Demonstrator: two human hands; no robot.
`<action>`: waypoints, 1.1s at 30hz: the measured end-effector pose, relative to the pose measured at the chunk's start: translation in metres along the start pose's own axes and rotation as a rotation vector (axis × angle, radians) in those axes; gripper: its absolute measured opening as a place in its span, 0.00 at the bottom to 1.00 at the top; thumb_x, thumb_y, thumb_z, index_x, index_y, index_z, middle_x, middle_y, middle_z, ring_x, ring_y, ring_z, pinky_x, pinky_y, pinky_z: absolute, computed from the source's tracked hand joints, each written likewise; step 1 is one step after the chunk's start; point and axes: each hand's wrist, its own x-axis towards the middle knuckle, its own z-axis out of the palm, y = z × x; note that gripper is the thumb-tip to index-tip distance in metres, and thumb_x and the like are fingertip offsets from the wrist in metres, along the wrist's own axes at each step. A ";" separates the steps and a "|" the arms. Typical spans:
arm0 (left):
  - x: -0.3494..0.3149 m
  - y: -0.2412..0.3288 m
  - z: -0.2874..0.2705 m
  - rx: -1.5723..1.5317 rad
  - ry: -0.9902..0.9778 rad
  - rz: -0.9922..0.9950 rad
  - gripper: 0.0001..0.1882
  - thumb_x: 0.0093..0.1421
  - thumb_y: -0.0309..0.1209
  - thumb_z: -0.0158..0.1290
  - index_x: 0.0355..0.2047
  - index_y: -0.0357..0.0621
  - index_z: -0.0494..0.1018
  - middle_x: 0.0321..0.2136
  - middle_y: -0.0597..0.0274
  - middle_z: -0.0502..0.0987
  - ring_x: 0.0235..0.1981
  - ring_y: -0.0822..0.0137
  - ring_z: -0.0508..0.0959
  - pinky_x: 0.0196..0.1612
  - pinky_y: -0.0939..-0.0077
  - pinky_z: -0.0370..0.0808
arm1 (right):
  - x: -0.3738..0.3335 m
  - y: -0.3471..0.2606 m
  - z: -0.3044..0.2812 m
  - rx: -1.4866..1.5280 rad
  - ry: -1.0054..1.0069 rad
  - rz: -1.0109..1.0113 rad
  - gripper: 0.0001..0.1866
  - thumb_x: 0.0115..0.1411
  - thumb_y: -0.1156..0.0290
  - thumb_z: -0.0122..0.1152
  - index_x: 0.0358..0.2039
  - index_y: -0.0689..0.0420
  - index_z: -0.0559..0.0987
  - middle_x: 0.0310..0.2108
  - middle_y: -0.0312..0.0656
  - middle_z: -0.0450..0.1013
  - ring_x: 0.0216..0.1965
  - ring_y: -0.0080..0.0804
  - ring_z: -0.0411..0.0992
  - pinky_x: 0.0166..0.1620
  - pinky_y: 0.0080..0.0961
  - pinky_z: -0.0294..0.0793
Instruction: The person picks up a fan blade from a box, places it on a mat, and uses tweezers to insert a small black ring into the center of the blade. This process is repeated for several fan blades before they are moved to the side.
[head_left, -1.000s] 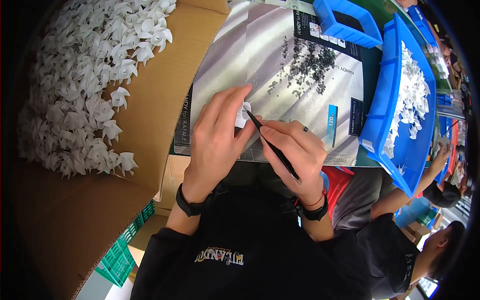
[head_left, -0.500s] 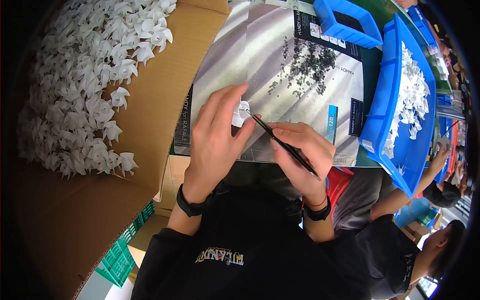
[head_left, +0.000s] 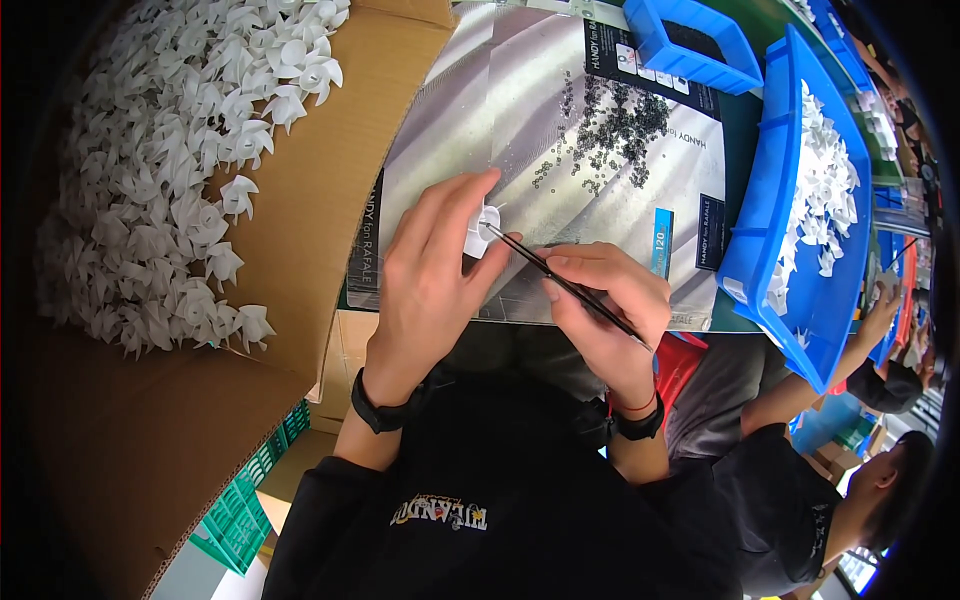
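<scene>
So the white piece (head_left: 478,242) is pinched between the thumb and fingers of the left hand (head_left: 432,275), just above the near half of the silvery printed board (head_left: 440,130). It's a little cup-looking thing with its round end facing away from the person; fingers cover part of it, so I can't really tell its long axis. The dark tweezers (head_left: 585,298) are way easier to read: long axis on a diagonal, tip pointing forward and left right at the white piece, back end aimed down-right toward the person. The right hand (head_left: 605,337) has a pen-style grip on them, but can't tell if the tips are clamping anything, too small. Further out on the board there's a loose scatter of tiny dark rings (head_left: 630,120), well apart from both hands. Off to the left, a cardboard box (head_left: 330,130) holds a big heap of white petal-like parts (head_left: 160,200). Over on the right, a long blue tray (head_left: 757,190) has more white parts (head_left: 825,185), with a smaller blue bin (head_left: 740,70) just beyond the board's far right corner.
</scene>
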 end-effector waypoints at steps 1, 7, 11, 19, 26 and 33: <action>0.000 0.000 0.000 -0.008 0.004 -0.005 0.29 0.48 0.20 0.69 0.52 0.39 0.75 0.47 0.52 0.80 0.44 0.55 0.81 0.45 0.67 0.79 | 0.000 0.000 0.000 0.003 0.007 0.002 0.12 0.50 0.88 0.68 0.37 0.67 0.82 0.38 0.54 0.81 0.37 0.36 0.81 0.38 0.23 0.79; 0.000 0.000 0.000 -0.007 0.003 0.000 0.29 0.49 0.20 0.69 0.52 0.39 0.75 0.47 0.52 0.80 0.43 0.56 0.81 0.45 0.68 0.79 | -0.001 -0.001 -0.001 0.013 0.001 0.033 0.13 0.50 0.87 0.69 0.38 0.67 0.82 0.38 0.55 0.81 0.38 0.37 0.82 0.39 0.23 0.79; 0.001 0.001 0.000 -0.015 0.008 -0.006 0.28 0.49 0.20 0.69 0.52 0.39 0.75 0.47 0.52 0.80 0.43 0.56 0.81 0.45 0.68 0.79 | -0.001 -0.001 -0.003 -0.004 -0.015 0.037 0.12 0.50 0.87 0.69 0.37 0.67 0.81 0.39 0.55 0.81 0.38 0.37 0.82 0.39 0.24 0.79; 0.000 0.000 0.000 -0.023 0.026 -0.031 0.28 0.49 0.20 0.68 0.52 0.39 0.75 0.46 0.52 0.80 0.44 0.57 0.81 0.46 0.68 0.78 | -0.004 0.001 0.001 0.111 0.080 0.074 0.11 0.52 0.87 0.68 0.37 0.67 0.81 0.35 0.49 0.80 0.36 0.31 0.81 0.38 0.20 0.78; 0.000 0.000 -0.002 0.027 0.145 -0.143 0.26 0.49 0.21 0.68 0.50 0.39 0.75 0.46 0.54 0.80 0.45 0.58 0.80 0.48 0.68 0.77 | -0.003 -0.003 -0.010 -0.209 0.062 0.156 0.10 0.52 0.88 0.66 0.36 0.68 0.78 0.32 0.42 0.78 0.30 0.20 0.76 0.35 0.13 0.73; 0.003 0.004 -0.003 0.034 0.099 -0.151 0.25 0.50 0.22 0.68 0.50 0.38 0.75 0.47 0.54 0.79 0.45 0.59 0.80 0.49 0.68 0.76 | -0.004 0.004 -0.014 -0.197 0.094 0.139 0.09 0.50 0.86 0.66 0.33 0.64 0.79 0.27 0.39 0.76 0.23 0.19 0.71 0.27 0.16 0.68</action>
